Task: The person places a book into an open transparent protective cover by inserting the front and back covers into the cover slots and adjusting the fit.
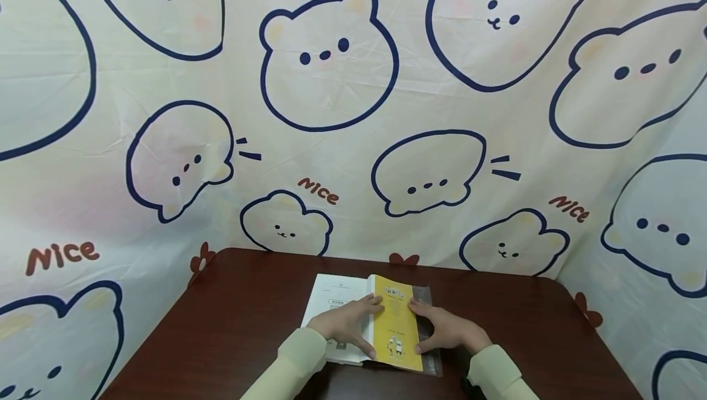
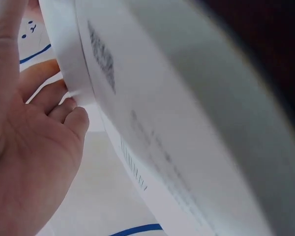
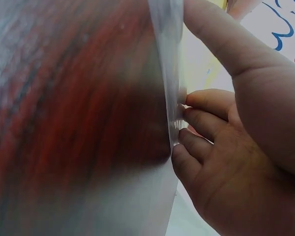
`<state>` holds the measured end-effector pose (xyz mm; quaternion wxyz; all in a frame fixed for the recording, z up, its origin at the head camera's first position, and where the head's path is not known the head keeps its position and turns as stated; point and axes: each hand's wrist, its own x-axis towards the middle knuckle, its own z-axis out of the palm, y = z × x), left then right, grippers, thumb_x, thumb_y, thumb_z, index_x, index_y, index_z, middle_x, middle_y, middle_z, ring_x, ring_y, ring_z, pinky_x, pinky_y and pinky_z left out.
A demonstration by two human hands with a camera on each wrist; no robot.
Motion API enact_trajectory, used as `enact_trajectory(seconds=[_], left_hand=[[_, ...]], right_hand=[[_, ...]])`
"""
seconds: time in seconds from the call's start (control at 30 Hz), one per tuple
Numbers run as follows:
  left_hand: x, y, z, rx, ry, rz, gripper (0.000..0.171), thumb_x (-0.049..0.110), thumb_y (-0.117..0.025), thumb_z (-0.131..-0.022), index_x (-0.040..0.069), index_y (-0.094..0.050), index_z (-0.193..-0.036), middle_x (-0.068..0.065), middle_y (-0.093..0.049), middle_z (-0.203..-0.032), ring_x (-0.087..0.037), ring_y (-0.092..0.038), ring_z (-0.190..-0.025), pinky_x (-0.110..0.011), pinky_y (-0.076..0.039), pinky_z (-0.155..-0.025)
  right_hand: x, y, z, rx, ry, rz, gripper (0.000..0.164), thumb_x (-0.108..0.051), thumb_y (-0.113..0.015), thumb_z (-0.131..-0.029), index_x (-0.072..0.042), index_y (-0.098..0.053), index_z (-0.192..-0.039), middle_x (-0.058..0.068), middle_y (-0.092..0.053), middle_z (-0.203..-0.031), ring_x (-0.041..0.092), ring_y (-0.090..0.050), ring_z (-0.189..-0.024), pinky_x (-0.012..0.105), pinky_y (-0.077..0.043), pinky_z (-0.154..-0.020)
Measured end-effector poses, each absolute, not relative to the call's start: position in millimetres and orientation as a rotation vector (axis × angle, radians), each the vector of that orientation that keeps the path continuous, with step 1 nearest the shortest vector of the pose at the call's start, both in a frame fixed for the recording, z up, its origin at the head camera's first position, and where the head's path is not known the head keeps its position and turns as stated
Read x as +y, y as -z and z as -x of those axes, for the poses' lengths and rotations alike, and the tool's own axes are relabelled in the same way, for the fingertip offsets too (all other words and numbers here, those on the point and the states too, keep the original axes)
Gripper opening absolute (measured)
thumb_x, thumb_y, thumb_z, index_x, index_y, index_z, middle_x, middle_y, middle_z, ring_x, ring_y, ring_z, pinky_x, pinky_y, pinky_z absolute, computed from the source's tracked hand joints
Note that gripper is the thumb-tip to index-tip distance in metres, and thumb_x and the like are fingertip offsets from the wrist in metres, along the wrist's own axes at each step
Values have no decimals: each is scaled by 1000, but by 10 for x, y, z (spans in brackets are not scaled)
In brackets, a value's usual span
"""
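Note:
A book with a white printed page (image 1: pixel 327 291) at its left and a yellow cover flap (image 1: pixel 395 320) at its right lies opened out on the table. Clear plastic film (image 1: pixel 434 363) sticks out past the flap's right edge. My left hand (image 1: pixel 343 321) rests over the fold, fingertips and thumb touching the flap's left side. On the opposite side, my right hand (image 1: pixel 448 328) touches the flap's right edge with spread thumb and fingers. In the left wrist view, white paper (image 2: pixel 132 98) with printed codes fills much of the picture. Fingertips touch the film (image 3: pixel 168 64) in the right wrist view.
The dark brown wooden table (image 1: pixel 232 308) extends around the book. Behind it and at both sides hangs a pale curtain (image 1: pixel 326 99) with blue-outlined cartoon animals and red lettering. A dark item (image 1: pixel 469 386) shows beside the right sleeve.

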<state>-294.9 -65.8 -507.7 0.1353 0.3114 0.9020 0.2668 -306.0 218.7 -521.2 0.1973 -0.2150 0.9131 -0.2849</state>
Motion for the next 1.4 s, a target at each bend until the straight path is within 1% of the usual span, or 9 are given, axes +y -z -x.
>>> enact_trajectory(seconds=[0.17,0.37,0.73,0.93,0.97,1.03,1.13,1.23,1.4], left_hand=[[-612,5092,2932,2607,-791,-882,104,35,-97,-62,11,-49,-151,-2,-31,-166,-22,-17,-157,-43,-24,-125],[-565,5125,2905,2617,-745,-882,104,36,-96,-63,10,-48,-151,-2,-30,-167,-21,-16,-157,-41,-23,-125],[-487,5132,2867,2643,-681,-886,102,36,-96,-64,11,-49,-151,-4,-32,-166,-22,-20,-156,-39,-25,-124],[-430,5111,2854,2656,-602,-855,103,38,-95,-64,13,-48,-152,-3,-31,-166,-21,-20,-156,-38,-26,-124],[-420,5107,2853,2657,-592,-850,102,38,-95,-64,14,-48,-152,-3,-31,-166,-21,-21,-156,-38,-27,-123],[-402,5103,2853,2658,-565,-843,102,39,-94,-65,14,-48,-152,-3,-31,-166,-21,-21,-156,-38,-27,-123],[-377,5097,2858,2653,-544,-827,101,40,-94,-65,15,-48,-152,-2,-32,-166,-20,-22,-156,-37,-29,-123],[-358,5090,2863,2655,-525,-815,101,41,-93,-65,16,-49,-152,-1,-33,-166,-20,-22,-156,-36,-30,-122],[-336,5068,2869,2671,-470,-823,101,43,-93,-65,15,-49,-152,-1,-33,-165,-21,-23,-156,-36,-30,-122]], right_hand=[[2191,5182,3059,2552,802,590,98,-33,-89,-78,-8,-37,-158,15,-26,-167,41,-21,-154,64,-25,-119],[2182,5197,3054,2549,797,588,97,-31,-89,-79,-7,-37,-158,15,-25,-167,41,-20,-154,64,-24,-119],[2184,5215,3049,2557,773,630,96,-32,-88,-80,-7,-37,-158,15,-25,-167,42,-20,-154,64,-25,-119],[2192,5219,3061,2546,791,654,98,-41,-87,-80,-8,-37,-158,15,-25,-167,42,-20,-154,65,-25,-118],[2197,5216,3061,2557,757,681,99,-45,-85,-81,-9,-36,-158,16,-25,-167,42,-22,-153,64,-27,-118],[2201,5208,3054,2554,768,697,99,-47,-85,-80,-9,-36,-158,17,-25,-167,43,-22,-153,64,-27,-118],[2199,5196,3040,2548,777,719,99,-45,-84,-82,-5,-36,-158,18,-25,-167,43,-20,-153,64,-26,-118],[2182,5187,3024,2538,813,704,97,-38,-86,-82,-1,-36,-157,19,-24,-167,44,-19,-153,66,-23,-118],[2160,5168,3018,2546,803,680,94,-33,-87,-82,-3,-38,-156,18,-24,-167,44,-21,-153,66,-26,-117]])
